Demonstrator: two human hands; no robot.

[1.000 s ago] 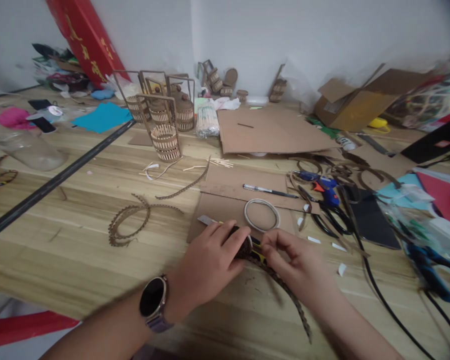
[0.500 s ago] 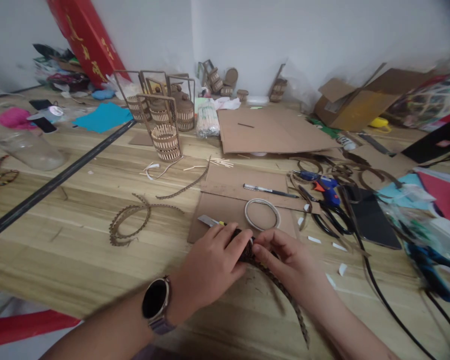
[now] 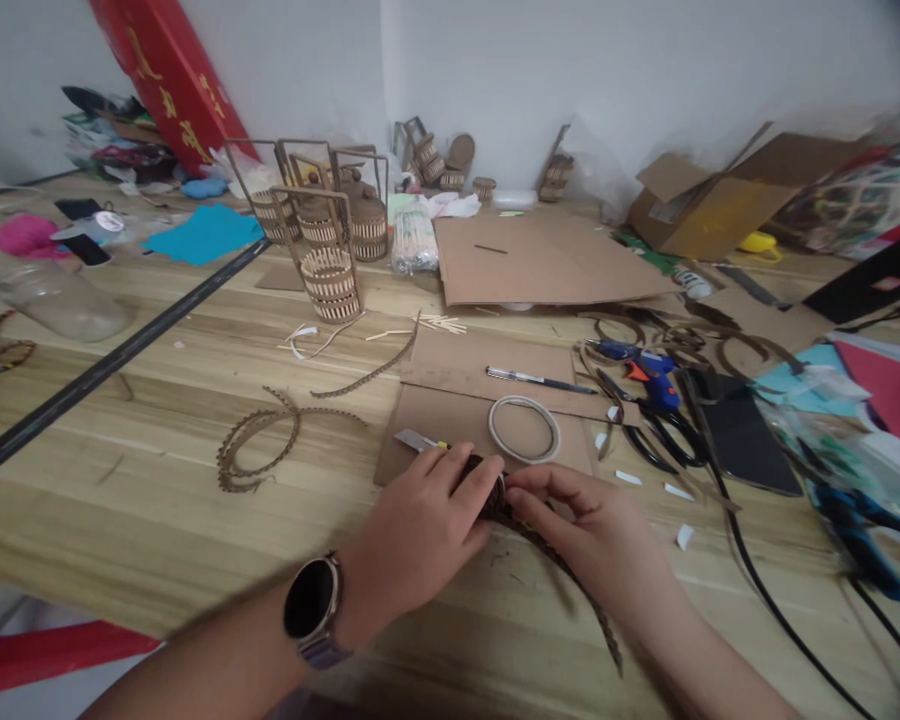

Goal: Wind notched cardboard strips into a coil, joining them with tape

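My left hand (image 3: 427,530), with a watch on the wrist, is wrapped over a dark brown piece with a notched strip (image 3: 581,590) trailing from it toward the lower right. My right hand (image 3: 581,515) pinches at the right end of that piece with thumb and forefinger; the exact pinch point is partly hidden. A utility knife (image 3: 414,440) lies just beyond my left fingers on cardboard (image 3: 420,410). Beside it is a roll of tape (image 3: 495,428). More notched strip lies coiled (image 3: 229,455) on the left.
Small baskets with tall handles (image 3: 331,285) stand at the back left. A pen (image 3: 540,380) lies on cardboard. Black-handled scissors (image 3: 671,440), a blue glue gun (image 3: 656,380) and a phone (image 3: 750,435) are on the right. A glass jar (image 3: 64,305) lies far left.
The trailing end of the notched strip has shifted slightly up and to the right. Both hands keep nearly the same place and hold.
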